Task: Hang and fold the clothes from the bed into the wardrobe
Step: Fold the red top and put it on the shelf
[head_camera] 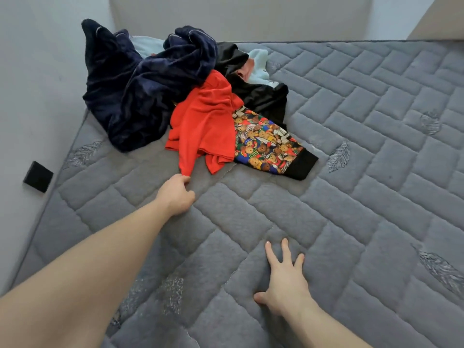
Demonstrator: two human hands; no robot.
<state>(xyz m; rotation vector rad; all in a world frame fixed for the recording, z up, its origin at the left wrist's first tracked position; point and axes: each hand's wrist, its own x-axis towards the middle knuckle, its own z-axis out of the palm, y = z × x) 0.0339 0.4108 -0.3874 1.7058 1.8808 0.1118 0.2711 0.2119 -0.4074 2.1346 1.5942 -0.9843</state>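
Observation:
A pile of clothes lies at the far left of the grey quilted mattress point(326, 197). A red shirt point(206, 121) lies at the front of the pile, and my left hand point(177, 194) pinches its nearest corner. Beside it lies a garment with a teddy-bear print point(266, 141) and a black cuff. Behind are a dark navy plush garment point(140, 84), a black garment point(256, 91) and a pale blue piece point(258, 66). My right hand point(283, 277) rests flat on the mattress with fingers spread, holding nothing.
A grey wall point(37, 96) runs along the mattress's left edge, with a small black square box point(38, 177) fixed on it. A padded headboard point(238, 16) stands behind the pile. No wardrobe is in view.

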